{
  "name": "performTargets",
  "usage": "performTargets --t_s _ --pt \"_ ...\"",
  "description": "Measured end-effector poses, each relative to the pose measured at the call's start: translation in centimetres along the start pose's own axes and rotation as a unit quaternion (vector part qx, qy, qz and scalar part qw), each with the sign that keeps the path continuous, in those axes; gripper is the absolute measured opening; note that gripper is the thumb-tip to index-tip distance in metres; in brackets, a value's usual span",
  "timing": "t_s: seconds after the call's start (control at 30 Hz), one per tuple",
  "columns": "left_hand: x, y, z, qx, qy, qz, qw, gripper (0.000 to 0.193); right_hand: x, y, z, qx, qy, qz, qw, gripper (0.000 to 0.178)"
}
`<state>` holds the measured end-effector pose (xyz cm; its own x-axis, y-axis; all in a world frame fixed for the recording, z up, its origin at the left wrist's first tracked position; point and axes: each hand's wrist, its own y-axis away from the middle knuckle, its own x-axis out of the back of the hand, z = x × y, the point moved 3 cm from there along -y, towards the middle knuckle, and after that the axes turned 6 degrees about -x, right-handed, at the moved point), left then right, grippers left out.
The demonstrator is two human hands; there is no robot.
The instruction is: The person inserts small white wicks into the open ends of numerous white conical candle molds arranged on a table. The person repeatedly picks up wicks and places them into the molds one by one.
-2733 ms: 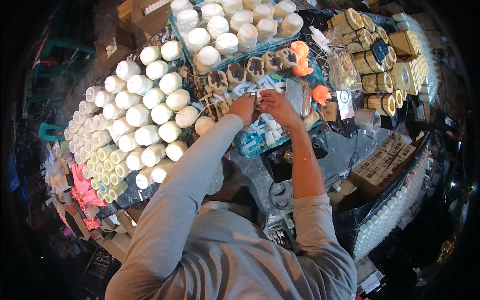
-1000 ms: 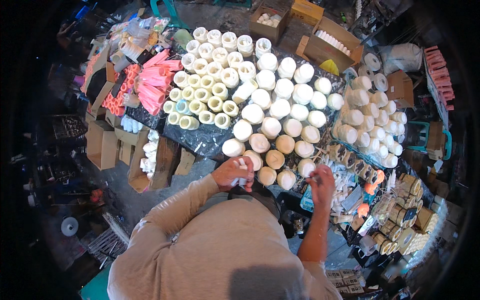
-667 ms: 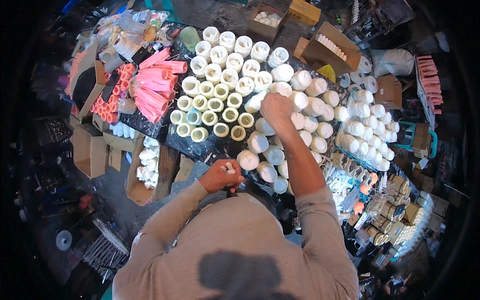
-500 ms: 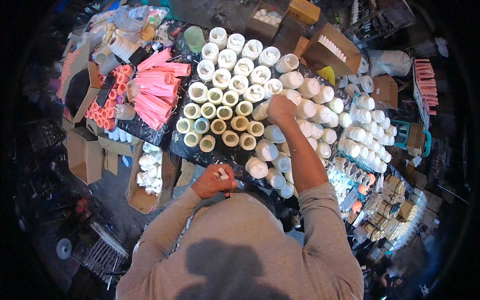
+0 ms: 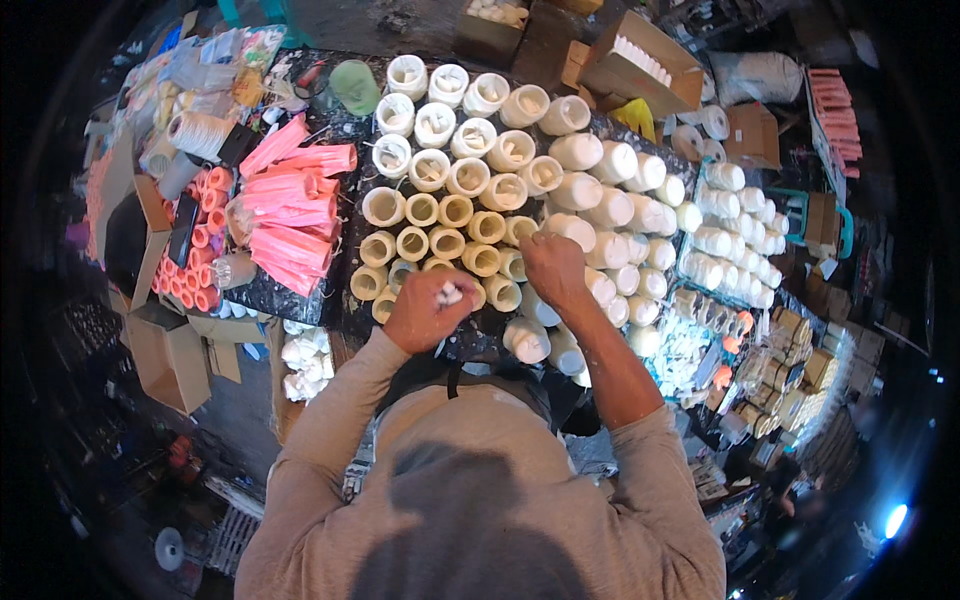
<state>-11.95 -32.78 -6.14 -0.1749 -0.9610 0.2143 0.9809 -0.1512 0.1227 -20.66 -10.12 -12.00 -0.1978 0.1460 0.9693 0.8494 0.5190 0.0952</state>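
Observation:
My left hand (image 5: 432, 308) is curled around several small white pieces (image 5: 450, 294), just above the near rows of hollow cream tubes (image 5: 455, 211). My right hand (image 5: 555, 265) is closed with its fingertips down beside an open tube (image 5: 519, 231). What its fingers hold, if anything, is hidden. Farther back, the open white tubes (image 5: 434, 125) contain small white pieces. To the right of my right hand stand rows of closed white cylinders (image 5: 610, 207) with thin strings on top. One closed white cylinder (image 5: 526, 340) sits near the table's front edge.
Pink paper tubes (image 5: 290, 210) lie piled at left, near a cardboard box (image 5: 165, 355). A green translucent container (image 5: 354, 87) stands at the back. White rolls fill a carton (image 5: 640, 65) at back right. More white cylinders (image 5: 725, 240) stand at far right.
My left hand has moved forward from the table's edge to over the near tubes. My right hand has drawn back toward me and slightly left. The view has shifted a little.

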Motion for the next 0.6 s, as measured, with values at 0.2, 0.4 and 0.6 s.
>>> performTargets --t_s 0.2,0.4,0.6 --pt "-2.1 -6.2 -0.2 -0.096 -0.162 0.022 0.982 0.017 1.4 -0.5 0.8 -0.075 -0.043 -0.033 0.996 0.012" --pt "-4.8 -9.7 -1.7 -0.097 -0.286 -0.055 0.952 0.028 4.7 1.1 2.8 -0.217 -0.342 0.054 0.913 0.021" --pt "-6.6 -11.6 -1.9 -0.108 -0.414 -0.162 0.889 0.042 6.1 3.5 2.8 -0.223 -0.299 0.172 0.912 0.028"
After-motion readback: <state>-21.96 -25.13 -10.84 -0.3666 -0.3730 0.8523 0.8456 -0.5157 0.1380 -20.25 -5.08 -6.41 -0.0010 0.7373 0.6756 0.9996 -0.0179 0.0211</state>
